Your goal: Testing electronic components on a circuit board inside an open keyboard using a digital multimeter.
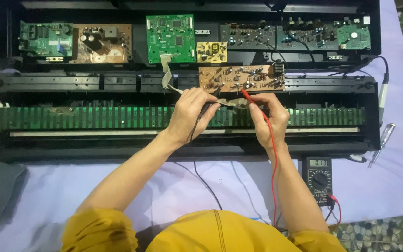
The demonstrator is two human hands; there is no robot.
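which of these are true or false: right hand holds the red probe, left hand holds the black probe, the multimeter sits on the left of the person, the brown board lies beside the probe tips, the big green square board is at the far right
1. The right hand holds the red probe. True.
2. The left hand holds the black probe. True.
3. The multimeter sits to the person's left. False: it lies to the right, by the right forearm.
4. The brown board lies just beyond the probe tips. True.
5. The big green square board is at the far right of the open case. False: it is near the middle of the upper row.
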